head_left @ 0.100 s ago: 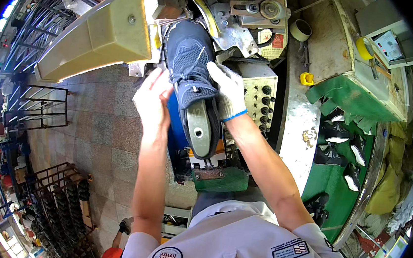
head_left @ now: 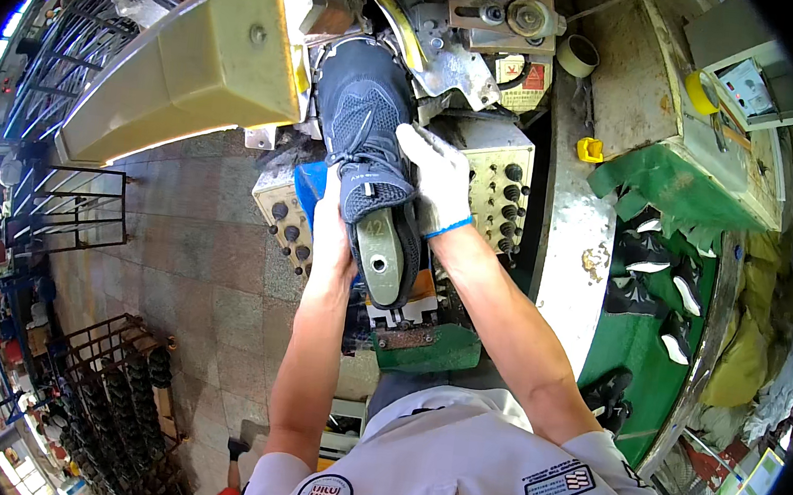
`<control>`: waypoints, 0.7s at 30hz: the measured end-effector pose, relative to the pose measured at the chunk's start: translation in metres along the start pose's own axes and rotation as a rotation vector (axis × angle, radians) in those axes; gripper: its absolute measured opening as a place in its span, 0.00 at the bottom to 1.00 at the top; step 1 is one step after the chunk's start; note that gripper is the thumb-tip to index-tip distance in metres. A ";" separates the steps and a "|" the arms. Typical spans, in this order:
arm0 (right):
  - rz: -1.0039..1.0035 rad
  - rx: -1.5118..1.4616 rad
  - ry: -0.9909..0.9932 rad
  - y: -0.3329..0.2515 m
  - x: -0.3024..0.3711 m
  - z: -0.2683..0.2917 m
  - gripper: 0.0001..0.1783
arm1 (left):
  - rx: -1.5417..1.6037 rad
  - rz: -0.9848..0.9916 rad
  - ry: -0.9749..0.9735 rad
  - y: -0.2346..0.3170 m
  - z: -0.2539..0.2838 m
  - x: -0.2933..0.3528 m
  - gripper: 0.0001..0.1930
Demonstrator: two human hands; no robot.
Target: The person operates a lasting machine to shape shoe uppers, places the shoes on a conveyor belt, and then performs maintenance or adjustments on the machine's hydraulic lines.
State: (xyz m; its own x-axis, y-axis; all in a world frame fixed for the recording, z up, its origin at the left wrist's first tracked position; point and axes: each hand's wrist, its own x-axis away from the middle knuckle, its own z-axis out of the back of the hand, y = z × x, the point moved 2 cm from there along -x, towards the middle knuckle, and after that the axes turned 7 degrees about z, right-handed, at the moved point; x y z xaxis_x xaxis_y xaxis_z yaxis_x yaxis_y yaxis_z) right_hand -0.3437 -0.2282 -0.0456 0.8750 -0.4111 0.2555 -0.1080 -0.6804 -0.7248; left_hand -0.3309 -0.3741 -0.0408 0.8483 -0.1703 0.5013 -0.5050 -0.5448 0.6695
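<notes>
A dark navy lace-up sneaker point(head_left: 371, 111) sits on a grey-green shoe last point(head_left: 378, 260), its toe pointing away from me into a machine's metal jaws point(head_left: 452, 71). My left hand point(head_left: 329, 232) grips the sneaker's left side near the heel, with its fingers partly hidden against the upper. On the opposite side my right hand point(head_left: 438, 180), in a white glove with a blue cuff, presses along the sneaker's upper. Between them the sneaker is held, laces and tongue facing up. The last's metal-rimmed hole shows at the heel end.
A large yellowish guard point(head_left: 185, 65) juts in from the left. Knobbed control boxes point(head_left: 499, 176) point(head_left: 286, 223) flank the sneaker. At right, several black-and-white shoes point(head_left: 684, 285) lie on a green surface point(head_left: 559, 340) beside a worn metal ledge point(head_left: 572, 255). Racks point(head_left: 109, 354) stand at left.
My left hand has moved right and down and now lies against the sneaker's side. The left control box has come into view. My right hand stays at the sneaker.
</notes>
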 end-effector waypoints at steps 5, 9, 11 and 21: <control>-0.078 -0.070 0.012 -0.001 0.002 -0.005 0.16 | -0.088 0.040 -0.043 0.003 -0.001 -0.003 0.24; -0.061 0.006 0.030 0.000 0.003 -0.003 0.15 | -0.112 -0.025 -0.045 0.000 -0.004 -0.005 0.24; -0.073 0.046 0.014 -0.004 0.003 -0.003 0.13 | -0.162 -0.047 -0.056 -0.007 0.005 -0.014 0.24; -0.093 0.032 0.058 0.006 0.015 0.006 0.10 | -0.655 -0.527 -0.149 -0.021 0.022 -0.034 0.18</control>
State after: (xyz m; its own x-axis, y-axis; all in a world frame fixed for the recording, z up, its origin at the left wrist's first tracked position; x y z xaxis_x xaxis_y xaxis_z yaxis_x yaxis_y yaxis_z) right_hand -0.3284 -0.2350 -0.0497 0.8517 -0.3824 0.3584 -0.0121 -0.6980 -0.7160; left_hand -0.3461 -0.3751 -0.0840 0.9872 -0.1589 -0.0110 0.0102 -0.0057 0.9999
